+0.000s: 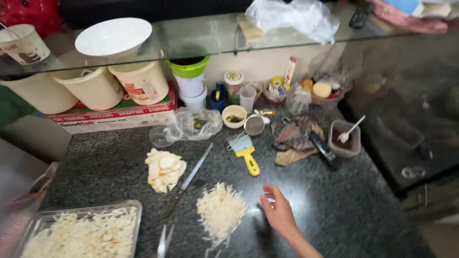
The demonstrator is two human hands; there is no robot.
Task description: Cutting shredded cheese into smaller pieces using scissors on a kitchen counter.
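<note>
My right hand (278, 213) hovers low over the dark speckled counter (344, 210), fingers loosely spread and curled, holding nothing. My left hand is out of view. Just to the left of the right hand, near but not touching, lies a loose pile of pale shredded strips (221, 210), with a few strands trailing toward the bottom edge.

Further left, a long knife (188, 180) lies diagonally on the counter, its blade pointing up and right, its dark handle toward me. Beside its blade sits a heap of pale sliced rounds (164, 169). At the lower left corner I see a clear rectangular tray (136, 206) filled with more of the same shreds. A pair of thin metal tips (163, 241) pokes in at the bottom edge; I cannot tell what tool they belong to.

Above my hand, well apart, lies a scraper with a yellow handle (247, 154), and next to it a small mesh strainer (252, 126). To the right sit a crumpled cloth (294, 138) and a square container with a white spoon (345, 139). White buckets (98, 88) stand at the back under a glass shelf (201, 36).
</note>
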